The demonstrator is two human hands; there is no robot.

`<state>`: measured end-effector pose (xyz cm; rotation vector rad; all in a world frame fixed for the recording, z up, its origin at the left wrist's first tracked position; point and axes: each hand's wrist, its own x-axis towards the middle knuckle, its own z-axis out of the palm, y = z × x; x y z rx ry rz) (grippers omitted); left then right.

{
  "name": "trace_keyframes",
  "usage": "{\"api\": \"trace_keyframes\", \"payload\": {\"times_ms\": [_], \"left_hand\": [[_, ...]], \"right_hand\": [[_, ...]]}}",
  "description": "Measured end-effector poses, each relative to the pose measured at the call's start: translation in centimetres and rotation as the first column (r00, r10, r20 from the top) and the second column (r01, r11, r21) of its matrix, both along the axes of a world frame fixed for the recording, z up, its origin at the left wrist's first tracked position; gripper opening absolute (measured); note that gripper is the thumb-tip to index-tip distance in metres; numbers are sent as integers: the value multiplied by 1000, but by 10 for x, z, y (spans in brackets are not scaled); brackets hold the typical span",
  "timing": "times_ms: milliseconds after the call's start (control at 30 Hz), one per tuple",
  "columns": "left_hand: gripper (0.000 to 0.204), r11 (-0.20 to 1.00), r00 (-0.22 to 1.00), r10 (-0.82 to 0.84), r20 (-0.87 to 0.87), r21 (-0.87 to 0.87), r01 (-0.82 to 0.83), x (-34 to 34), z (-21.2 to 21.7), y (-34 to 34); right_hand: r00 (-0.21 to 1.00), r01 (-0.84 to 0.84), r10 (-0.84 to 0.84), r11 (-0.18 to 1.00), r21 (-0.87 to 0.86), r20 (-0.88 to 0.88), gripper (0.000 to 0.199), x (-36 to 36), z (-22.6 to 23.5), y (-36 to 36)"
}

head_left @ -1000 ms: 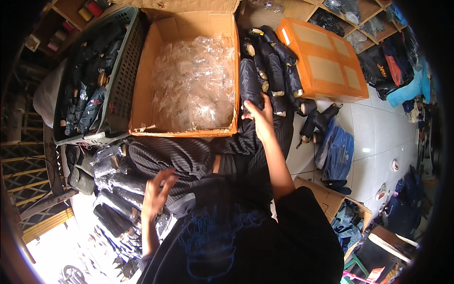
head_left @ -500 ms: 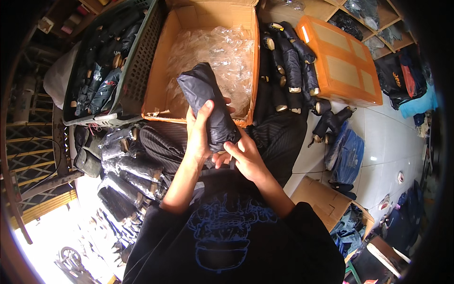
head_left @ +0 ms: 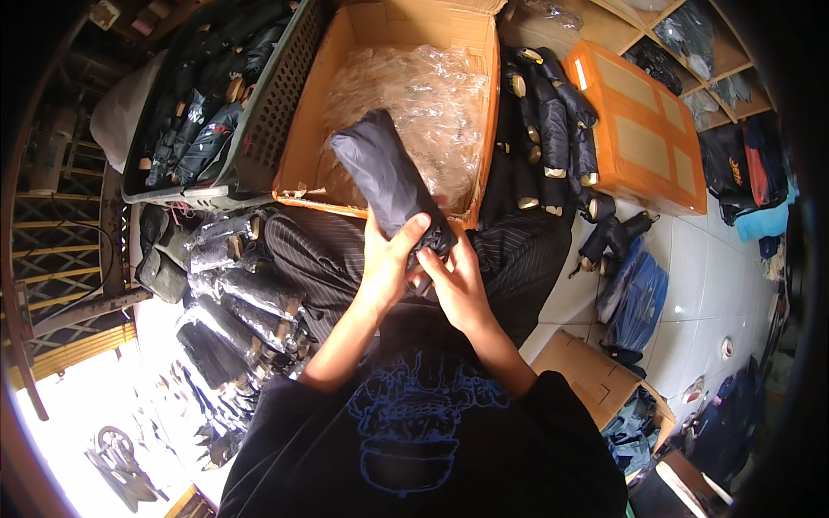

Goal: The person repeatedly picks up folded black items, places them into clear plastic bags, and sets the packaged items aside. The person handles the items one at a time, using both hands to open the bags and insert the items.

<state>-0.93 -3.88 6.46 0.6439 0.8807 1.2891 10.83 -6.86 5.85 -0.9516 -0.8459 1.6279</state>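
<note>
"Our left hand [head_left: 389,266] has slid down the black bundle [head_left: 380,164] toward its near end since the earlier frame."

"Where are we holding it now?"

"Over the near edge of the cardboard carton [head_left: 414,30]: left fingers wrapped round it, those of our right hand [head_left: 462,285] pinched on its near end."

"How far along are we?"

"We see several clear-wrapped bundles [head_left: 259,289] lying to the left, while bare-looking bundles [head_left: 554,147] lie right of the carton. Ours shows no clear cover, and much clear plastic [head_left: 423,95] is in the carton."
</note>
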Motion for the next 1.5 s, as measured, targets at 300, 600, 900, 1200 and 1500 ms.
{"api": "trace_keyframes", "payload": {"times_ms": [300,600,900,1200,1500], "left_hand": [[55,901,911,293,-291,403,-161,-20,-14,-23],[32,797,402,560,-725,604,-21,-27,-3,-41],[21,745,270,628,-730,664,64,-35,18,-35],[25,684,369,631,-682,714,150,-32,9,-31],[24,608,432,626,-649,754,250,-40,-3,-40]], "right_hand": [[990,-54,54,999,3,-127,43,-7,-8,7],[993,-97,91,993,-74,-78,35,-10,-9,-2],[1000,7,-5,997,73,-19,32,-15,-3,0],[994,94,-99,992,-81,-54,25,-21,-1,-5],[991,108,-118,985,-135,-66,33,-24,1,-8]]}}
